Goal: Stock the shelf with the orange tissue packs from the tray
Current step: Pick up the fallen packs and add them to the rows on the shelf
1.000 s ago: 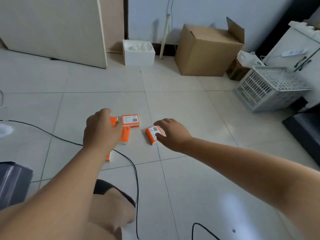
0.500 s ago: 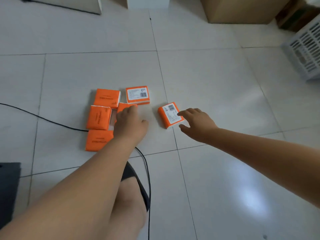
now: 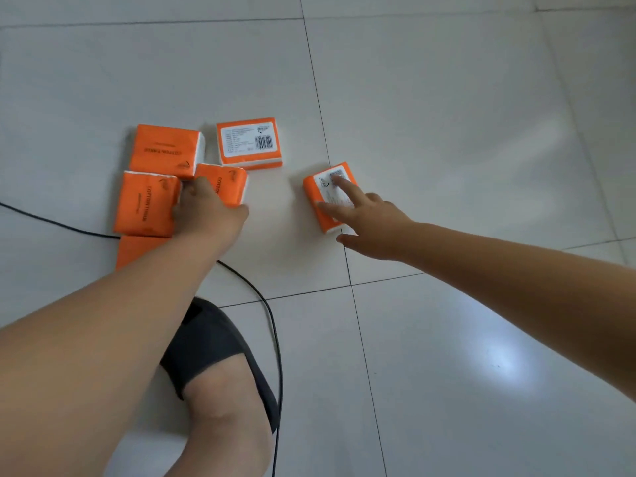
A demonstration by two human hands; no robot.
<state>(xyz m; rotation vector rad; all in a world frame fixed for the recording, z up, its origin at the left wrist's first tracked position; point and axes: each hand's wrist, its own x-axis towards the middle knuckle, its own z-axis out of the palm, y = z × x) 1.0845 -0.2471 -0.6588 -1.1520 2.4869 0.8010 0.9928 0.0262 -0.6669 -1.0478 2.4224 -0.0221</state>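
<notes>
Left hand [image 3: 206, 210] curled round middle orange pack [image 3: 227, 185]; right hand [image 3: 373, 225], fingers straight, atop lone pack [image 3: 327, 197] at its three o'clock.

Indoors, most likely a room in a home, though hard to pin down further. Glossy pale floor tiles [image 3: 447, 132] with thin dark grout lines and a soft glare of light on the glaze. Black cable [image 3: 272, 321] trailing loose across them. 6 orange tissue packs [image 3: 165, 149] lying straight on the floor, beside a bare knee [image 3: 220, 401] in dark shorts [image 3: 206, 342].
</notes>
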